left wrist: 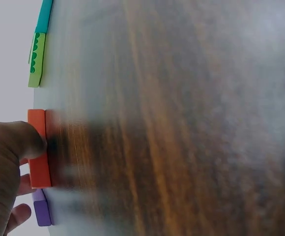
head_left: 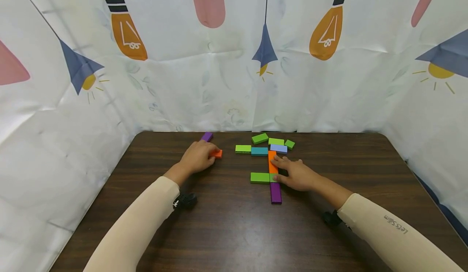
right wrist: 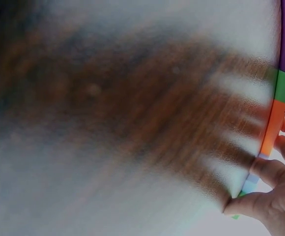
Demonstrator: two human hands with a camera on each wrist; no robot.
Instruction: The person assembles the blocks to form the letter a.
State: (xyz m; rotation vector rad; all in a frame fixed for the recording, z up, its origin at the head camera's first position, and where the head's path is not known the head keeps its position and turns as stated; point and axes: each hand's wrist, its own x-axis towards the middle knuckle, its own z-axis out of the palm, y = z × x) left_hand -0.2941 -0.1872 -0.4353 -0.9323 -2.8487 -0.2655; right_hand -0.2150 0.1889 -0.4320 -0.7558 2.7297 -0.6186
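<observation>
On the left of the table, my left hand point(head_left: 197, 157) pinches a red-orange block point(head_left: 219, 154) between thumb and fingers. In the left wrist view the thumb lies on the block's near face. A purple block point(head_left: 207, 136) sits just behind that hand. My right hand point(head_left: 297, 174), fingers spread, touches a long orange block point(head_left: 273, 162) and a small green block point(head_left: 272, 178). A dark purple block point(head_left: 276, 193) continues this line toward me, and a long green block point(head_left: 259, 177) joins it from the left. At its far end lie a blue block point(head_left: 279, 149) and a teal block point(head_left: 259, 151).
A lime block point(head_left: 243, 149) adjoins the teal one. Behind them are a tilted green block point(head_left: 260, 138), another lime block point(head_left: 276, 141) and a small green block point(head_left: 289, 144). The brown table point(head_left: 234, 231) ends at a patterned white curtain point(head_left: 226, 93).
</observation>
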